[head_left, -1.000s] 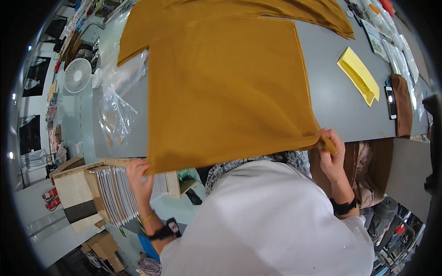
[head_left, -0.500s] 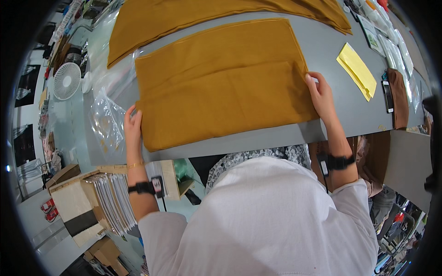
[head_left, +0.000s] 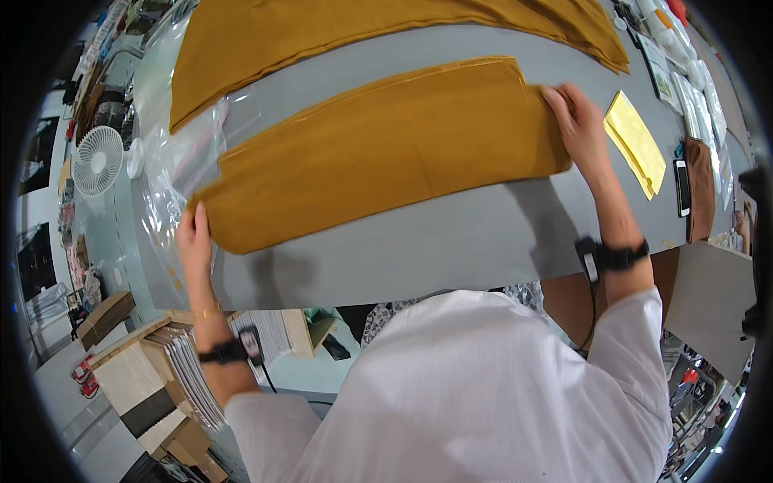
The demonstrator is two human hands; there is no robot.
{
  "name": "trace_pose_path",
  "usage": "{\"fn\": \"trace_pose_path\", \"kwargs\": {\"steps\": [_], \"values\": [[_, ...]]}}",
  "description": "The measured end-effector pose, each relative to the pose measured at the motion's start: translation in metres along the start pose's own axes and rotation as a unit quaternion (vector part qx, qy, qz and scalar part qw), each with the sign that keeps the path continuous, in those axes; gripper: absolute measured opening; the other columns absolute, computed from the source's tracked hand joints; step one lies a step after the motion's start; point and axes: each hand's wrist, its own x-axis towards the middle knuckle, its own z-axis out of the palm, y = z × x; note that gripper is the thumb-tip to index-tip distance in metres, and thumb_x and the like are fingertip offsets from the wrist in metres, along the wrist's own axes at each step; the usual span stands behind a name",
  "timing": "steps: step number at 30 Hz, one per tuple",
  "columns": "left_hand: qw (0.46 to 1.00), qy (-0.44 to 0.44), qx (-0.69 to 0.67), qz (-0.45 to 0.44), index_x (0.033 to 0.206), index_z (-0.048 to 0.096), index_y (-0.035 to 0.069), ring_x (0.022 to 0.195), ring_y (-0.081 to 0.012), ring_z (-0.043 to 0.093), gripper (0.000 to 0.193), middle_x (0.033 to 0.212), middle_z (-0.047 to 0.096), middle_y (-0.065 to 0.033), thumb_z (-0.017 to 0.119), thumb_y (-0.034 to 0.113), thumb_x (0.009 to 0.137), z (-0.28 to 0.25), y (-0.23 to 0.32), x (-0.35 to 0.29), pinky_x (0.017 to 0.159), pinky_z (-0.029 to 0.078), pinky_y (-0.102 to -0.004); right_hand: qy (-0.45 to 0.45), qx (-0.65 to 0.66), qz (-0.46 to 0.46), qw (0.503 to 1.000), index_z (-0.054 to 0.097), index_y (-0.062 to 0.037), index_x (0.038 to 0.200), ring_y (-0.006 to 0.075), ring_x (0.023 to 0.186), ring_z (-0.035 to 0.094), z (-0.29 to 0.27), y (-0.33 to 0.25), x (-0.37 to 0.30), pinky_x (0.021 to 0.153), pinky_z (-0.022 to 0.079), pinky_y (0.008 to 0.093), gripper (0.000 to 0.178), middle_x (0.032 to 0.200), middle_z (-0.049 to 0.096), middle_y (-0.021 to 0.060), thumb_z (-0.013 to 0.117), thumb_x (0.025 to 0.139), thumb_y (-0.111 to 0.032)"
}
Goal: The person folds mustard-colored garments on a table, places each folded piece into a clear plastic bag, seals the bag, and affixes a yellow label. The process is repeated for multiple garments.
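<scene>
A mustard-coloured folded cloth stretches across the grey table in front of me, its near part lifted and folded over toward the far edge. My left hand pinches its near left corner. At the right end, my right hand grips the folded edge, thumb on the side toward me and fingers partly hidden behind the fabric. Beyond it lies a second mustard cloth, running along the far side of the table.
Clear plastic bags lie at the table's left. On the right are a folded yellow sheet, a phone and a brown cloth strip. A white fan stands far left. The grey table ends just before my body.
Both hands have drawn the cloth's near edge up and away from me, so it is now a narrower strip. More grey tabletop shows on the near side.
</scene>
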Motion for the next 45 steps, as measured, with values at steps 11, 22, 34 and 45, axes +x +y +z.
{"fn": "trace_pose_path", "kwargs": {"steps": [11,22,34,45], "values": [[0.923,-0.081,0.197,0.321,0.142,0.057,0.004,0.142,-0.0392,0.046,0.050,0.146,0.055,-0.0207,0.069,0.025,0.098,0.086,0.063,-0.008,0.119,0.037,-0.0502,0.027,-0.273,-0.075,0.959,0.065,-0.0033,0.117,0.0407,0.100,0.066,0.055,0.048,0.004,0.083,0.054,0.0452,0.042,0.114,0.070,0.0220,0.068,0.101,-0.042],[0.951,-0.126,-0.280,0.045,0.145,0.052,-0.001,0.119,-0.0246,0.064,0.045,0.138,0.061,-0.0171,0.059,0.025,0.109,0.140,0.128,-0.101,0.102,0.056,-0.0376,0.010,0.382,0.181,0.906,0.057,-0.0011,0.143,0.0151,0.112,0.066,-0.017,-0.022,-0.018,0.099,0.051,0.0287,0.051,0.118,0.071,0.0064,0.071,0.101,-0.024],[0.955,-0.080,-0.284,-0.001,0.131,0.054,-0.003,0.104,-0.0292,0.070,0.038,0.123,0.070,-0.0143,0.067,0.013,0.099,0.153,0.106,-0.067,0.094,0.054,-0.0388,-0.127,-0.038,-0.282,0.950,0.060,-0.0037,0.131,0.0313,0.106,0.065,0.149,-0.118,-0.076,0.091,0.052,0.0428,0.042,0.119,0.067,0.0137,0.073,0.097,-0.026],[0.990,0.101,0.035,0.092,0.129,0.056,0.004,0.078,-0.0324,0.067,0.040,0.099,0.065,-0.0117,0.072,0.024,0.097,0.123,0.102,-0.068,0.072,0.055,-0.0421,-0.174,-0.177,-0.379,0.892,0.046,-0.0105,0.157,0.0361,0.157,0.026,0.193,-0.158,-0.073,0.127,0.020,0.0560,0.076,0.167,0.034,0.0193,0.059,0.099,-0.057]]}}
